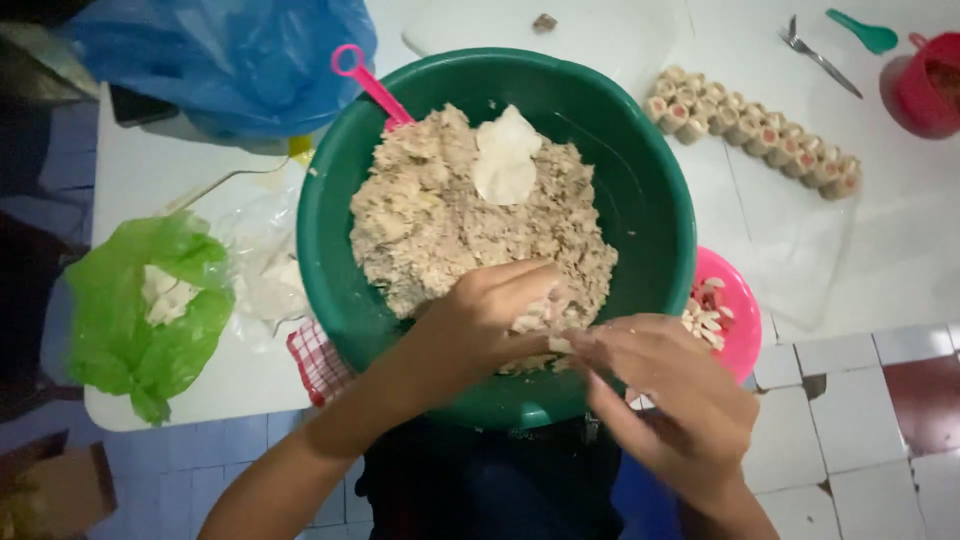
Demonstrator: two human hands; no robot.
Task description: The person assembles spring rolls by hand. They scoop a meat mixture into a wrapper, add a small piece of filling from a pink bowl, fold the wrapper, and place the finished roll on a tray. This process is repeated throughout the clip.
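A large green bowl (640, 180) sits before me, filled with a pale, crumbly minced filling (430, 220). Two round white wrappers (505, 160) lie on top of the filling at the far side. My left hand (480, 320) curls over the near part of the bowl, cupping a wrapper with filling in its fingers. My right hand (670, 390) is at the bowl's near rim, its fingertips pinching at the piece held in the left hand. A pink spoon handle (365, 80) sticks out of the filling at the far left.
Rows of finished rolled dumplings (755, 130) lie on the white table at the far right. A pink bowl (735, 310) of cut pieces stands right of the green bowl. A green bag (130, 310), blue bag (220, 60), fork (820, 55), teal spoon (865, 32) and red cup (925, 85) surround.
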